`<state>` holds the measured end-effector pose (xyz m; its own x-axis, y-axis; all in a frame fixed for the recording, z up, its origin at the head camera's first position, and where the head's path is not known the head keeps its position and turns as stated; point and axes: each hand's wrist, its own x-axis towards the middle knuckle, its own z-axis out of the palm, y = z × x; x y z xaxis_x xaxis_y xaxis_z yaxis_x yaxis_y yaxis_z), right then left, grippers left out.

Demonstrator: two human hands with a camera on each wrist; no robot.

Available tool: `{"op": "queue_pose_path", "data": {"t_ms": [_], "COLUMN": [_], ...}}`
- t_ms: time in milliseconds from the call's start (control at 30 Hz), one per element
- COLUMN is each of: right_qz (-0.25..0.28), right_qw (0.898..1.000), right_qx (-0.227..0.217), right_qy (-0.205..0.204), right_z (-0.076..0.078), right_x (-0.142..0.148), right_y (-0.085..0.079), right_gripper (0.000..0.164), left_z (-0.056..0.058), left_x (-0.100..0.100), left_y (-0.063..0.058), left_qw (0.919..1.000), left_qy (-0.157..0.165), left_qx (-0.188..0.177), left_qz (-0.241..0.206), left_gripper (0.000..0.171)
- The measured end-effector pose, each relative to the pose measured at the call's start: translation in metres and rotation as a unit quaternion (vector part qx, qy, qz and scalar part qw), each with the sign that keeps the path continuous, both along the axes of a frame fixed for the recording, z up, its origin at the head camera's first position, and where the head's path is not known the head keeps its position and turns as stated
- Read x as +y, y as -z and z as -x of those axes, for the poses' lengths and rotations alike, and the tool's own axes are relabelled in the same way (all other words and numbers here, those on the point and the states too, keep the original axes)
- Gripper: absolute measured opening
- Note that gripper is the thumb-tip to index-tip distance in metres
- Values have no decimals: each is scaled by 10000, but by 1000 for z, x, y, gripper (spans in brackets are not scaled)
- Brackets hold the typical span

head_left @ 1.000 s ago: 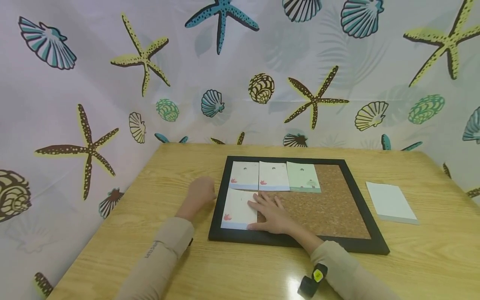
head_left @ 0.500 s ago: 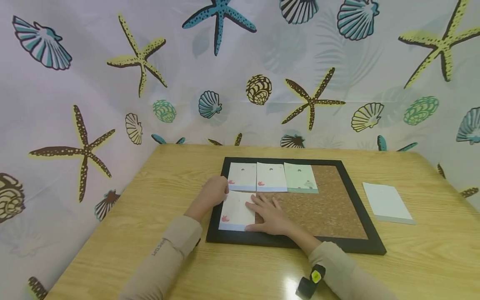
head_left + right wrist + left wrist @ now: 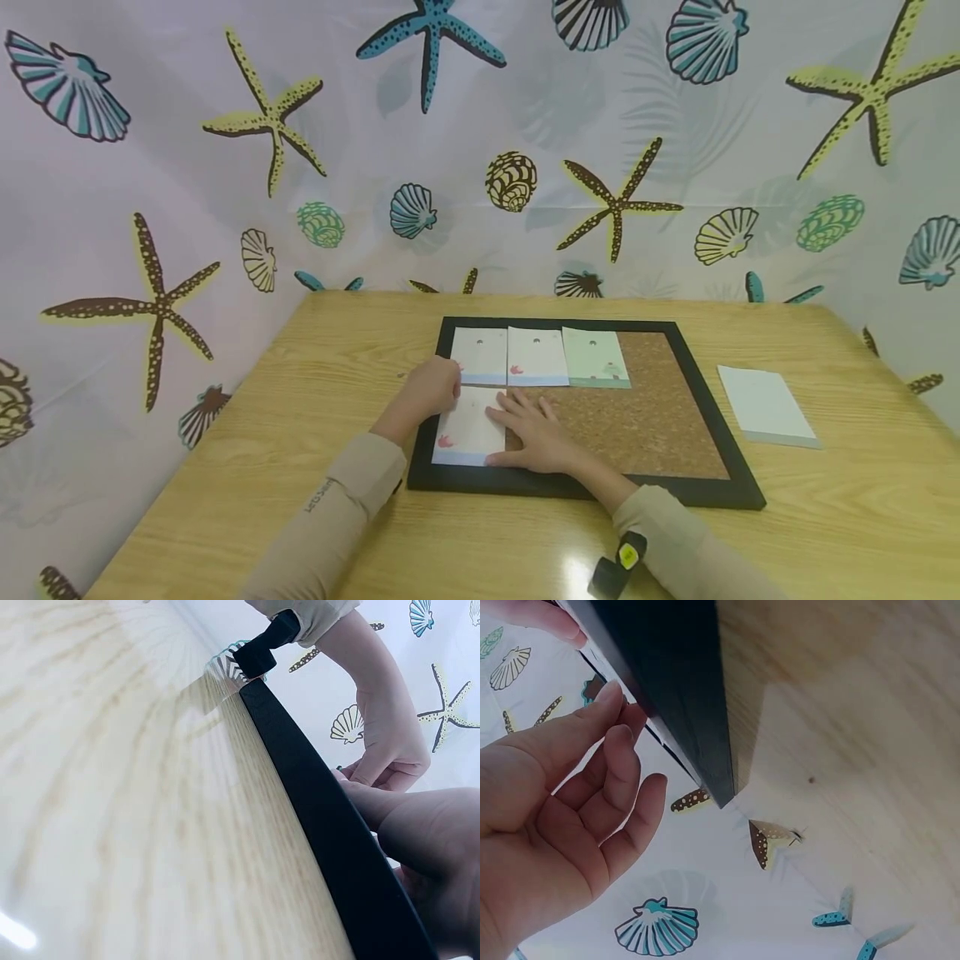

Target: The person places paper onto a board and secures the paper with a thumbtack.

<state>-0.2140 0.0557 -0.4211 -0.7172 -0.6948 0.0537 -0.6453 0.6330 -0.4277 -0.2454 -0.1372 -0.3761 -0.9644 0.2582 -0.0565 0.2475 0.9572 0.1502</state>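
My left hand (image 3: 429,388) is at the left rim of a black-framed cork board (image 3: 652,408), by the top left corner of a lower white note sheet (image 3: 467,433). Its thumb and forefinger meet in a pinch in the left wrist view. At these fingertips a small dark pin-like thing (image 3: 339,768) barely shows in the right wrist view; most of it is hidden. My right hand (image 3: 538,437) lies with fingers spread, its fingertips resting on the right edge of that sheet. Two white sheets (image 3: 537,357) and a green sheet (image 3: 596,358) lie in a row above it.
A pale note pad (image 3: 768,405) lies on the wooden table (image 3: 847,500) right of the board. Behind stands a white cloth (image 3: 450,167) printed with shells and starfish. A black device (image 3: 617,567) hangs at my right wrist.
My left hand has moved right, from the table beside the frame to the upper left of the lower sheet. The right hand stays on that sheet. The whole view has shifted slightly.
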Motion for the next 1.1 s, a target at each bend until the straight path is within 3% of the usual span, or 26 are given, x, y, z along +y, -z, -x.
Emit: {"op": "queue_pose_path", "data": {"t_ms": [300, 433, 633, 1100], "right_qz": [-49, -35, -34, 11], "right_qw": [10000, 10000, 10000, 10000], "right_qx": [47, 22, 13, 37], "right_qy": [-64, -62, -40, 18], "right_z": [-1, -1, -1, 0], "right_x": [-1, -1, -1, 1], "right_y": [1, 1, 2, 2], "right_gripper": [72, 71, 71, 71], "left_z": [0, -1, 1, 9], "left_x": [5, 5, 6, 9], "left_y": [-6, -7, -5, 1], "left_qw": [9992, 9993, 9994, 9968], "left_qy": [-75, -1, 263, 396], "left_qx": [-385, -358, -204, -627], "left_qz": [101, 73, -74, -304], "left_gripper": [15, 14, 15, 16]}}
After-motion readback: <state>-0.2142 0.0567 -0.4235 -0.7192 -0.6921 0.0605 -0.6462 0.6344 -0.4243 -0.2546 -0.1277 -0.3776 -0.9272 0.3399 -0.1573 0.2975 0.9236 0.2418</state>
